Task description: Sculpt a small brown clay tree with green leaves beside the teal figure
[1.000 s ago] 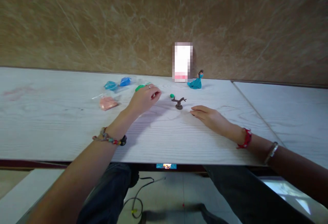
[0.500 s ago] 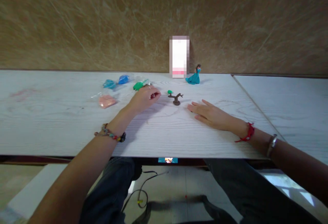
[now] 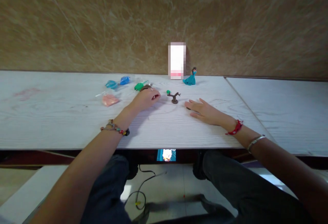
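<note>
A small brown clay tree [image 3: 174, 98] with a round base and forked branches stands on the white table. A green clay ball [image 3: 168, 92] sits at the tip of its left branch. To the left of it, my left hand [image 3: 146, 97] is closed with curled fingers; what they hold, if anything, is hidden. My right hand [image 3: 206, 112] lies flat on the table right of the tree, fingers stretched out. Under those fingers shows a dark sliver [image 3: 188, 108], too small to name.
Left of my left hand lie bags of green clay [image 3: 139, 86], blue clay [image 3: 125, 80], light blue clay [image 3: 111, 84] and pink clay [image 3: 110, 100]. Behind the tree stand a blurred-out upright panel [image 3: 176, 60] and a figurine in a teal dress [image 3: 190, 79], near the wall.
The camera view has shifted slightly. Both hands keep nearly the same place and pose beside the tree. The dark sliver under my right fingers shows more clearly now.
</note>
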Demonstrator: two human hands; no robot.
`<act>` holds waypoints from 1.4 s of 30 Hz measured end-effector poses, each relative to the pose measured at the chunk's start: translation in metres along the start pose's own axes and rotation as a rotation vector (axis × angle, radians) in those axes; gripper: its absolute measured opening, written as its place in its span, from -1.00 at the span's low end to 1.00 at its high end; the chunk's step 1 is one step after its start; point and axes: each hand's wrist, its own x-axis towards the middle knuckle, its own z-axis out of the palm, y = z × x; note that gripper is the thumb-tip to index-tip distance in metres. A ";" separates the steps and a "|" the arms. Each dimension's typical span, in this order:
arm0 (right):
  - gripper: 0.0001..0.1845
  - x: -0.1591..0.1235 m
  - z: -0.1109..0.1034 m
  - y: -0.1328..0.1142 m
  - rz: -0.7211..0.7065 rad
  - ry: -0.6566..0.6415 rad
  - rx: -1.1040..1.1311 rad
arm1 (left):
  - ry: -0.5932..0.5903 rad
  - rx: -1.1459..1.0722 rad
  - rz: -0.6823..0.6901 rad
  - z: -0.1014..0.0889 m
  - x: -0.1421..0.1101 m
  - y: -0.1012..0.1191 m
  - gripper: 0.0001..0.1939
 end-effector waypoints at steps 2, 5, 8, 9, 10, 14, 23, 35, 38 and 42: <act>-0.49 -0.002 0.000 -0.002 -0.082 -0.039 0.025 | 0.012 -0.002 -0.027 -0.001 0.000 -0.001 -0.80; -0.49 -0.004 0.000 -0.001 -0.010 0.002 0.013 | 0.013 -0.006 -0.046 -0.003 -0.001 -0.004 -0.79; -0.49 -0.003 0.000 -0.001 0.009 -0.004 -0.001 | -0.016 -0.003 -0.058 -0.005 -0.002 -0.004 -0.77; -0.49 -0.003 0.000 -0.002 -0.032 -0.031 0.007 | -0.028 -0.001 -0.063 -0.005 -0.001 -0.004 -0.77; -0.49 -0.003 0.000 -0.002 -0.054 -0.041 0.013 | -0.037 0.000 -0.067 -0.005 -0.001 -0.003 -0.78; -0.49 -0.002 0.000 -0.005 -0.006 0.001 0.020 | -0.053 -0.014 -0.056 -0.004 0.000 -0.002 -0.78; -0.48 -0.002 0.000 -0.003 -0.043 -0.040 0.030 | -0.123 -0.029 -0.021 -0.003 0.000 -0.002 -0.77; -0.49 -0.002 0.001 -0.004 -0.024 -0.045 0.036 | -0.122 -0.023 -0.008 -0.003 -0.002 -0.004 -0.75; -0.49 -0.002 0.000 -0.005 -0.014 -0.038 0.030 | -0.146 -0.040 -0.009 -0.004 -0.002 -0.004 -0.77; -0.49 -0.001 0.002 -0.007 -0.102 -0.060 0.022 | -0.167 -0.047 -0.016 -0.004 -0.002 -0.003 -0.76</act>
